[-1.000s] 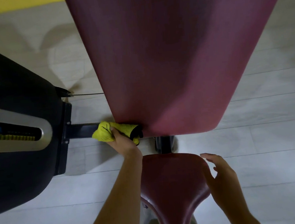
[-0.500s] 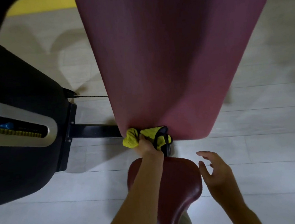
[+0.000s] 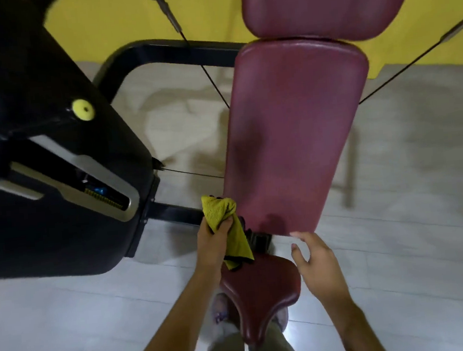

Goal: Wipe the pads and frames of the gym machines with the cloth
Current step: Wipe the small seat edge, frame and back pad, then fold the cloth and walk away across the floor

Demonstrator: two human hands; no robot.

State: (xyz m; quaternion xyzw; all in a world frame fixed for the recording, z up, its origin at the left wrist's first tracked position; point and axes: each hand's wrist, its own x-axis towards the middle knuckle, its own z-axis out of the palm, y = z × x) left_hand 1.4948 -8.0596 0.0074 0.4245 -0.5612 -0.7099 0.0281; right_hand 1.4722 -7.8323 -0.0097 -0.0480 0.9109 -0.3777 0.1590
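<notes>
Beside the black frame bar, the yellow cloth sits at the back pad's lower left corner. It looks soft, light and limp, best held bunched. The left hand grips it so, fingers curled round its middle, a tail hanging over the seat pad. The right hand holds nothing, fingers loosely spread just below the pad's bottom edge.

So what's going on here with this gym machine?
A person is cleaning it. Their left hand grips a crumpled yellow cloth beside the lower left edge of the long maroon padded backrest, just above the maroon seat pad. Their right hand is open and holds nothing, fingertips near the backrest's bottom edge.
</notes>
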